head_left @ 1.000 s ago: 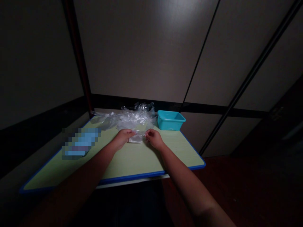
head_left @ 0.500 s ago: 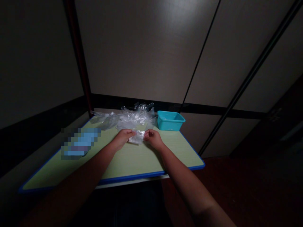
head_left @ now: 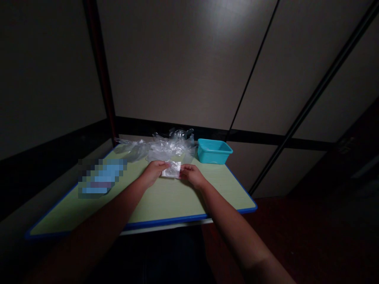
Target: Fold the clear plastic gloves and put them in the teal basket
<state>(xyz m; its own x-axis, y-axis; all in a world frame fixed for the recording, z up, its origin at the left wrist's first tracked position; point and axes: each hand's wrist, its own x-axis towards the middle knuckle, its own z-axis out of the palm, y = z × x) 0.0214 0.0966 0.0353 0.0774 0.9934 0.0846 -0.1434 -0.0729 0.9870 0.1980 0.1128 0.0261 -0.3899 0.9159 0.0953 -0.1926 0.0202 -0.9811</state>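
Between my hands is a small clear plastic bag (head_left: 171,170), folded into a flat, shiny square just above the table. My left hand (head_left: 154,171) pinches its left edge, thumb on top. At the right edge, my right hand (head_left: 192,174) has its fingers curled closed against the plastic. Behind my hands lies a loose heap of crumpled clear plastic bags (head_left: 168,146).
The pale yellow-green table (head_left: 177,201) has a blue rim. A turquoise plastic basket (head_left: 213,152) stands at its back right. A blurred-out blue item (head_left: 103,177) lies on the left. Wood-look panels (head_left: 177,71) rise behind the table.
The folded bag has turned slightly and now lies flatter and squarer to me. My right hand has shifted a little lower, its fingers closer along the bag's right edge.
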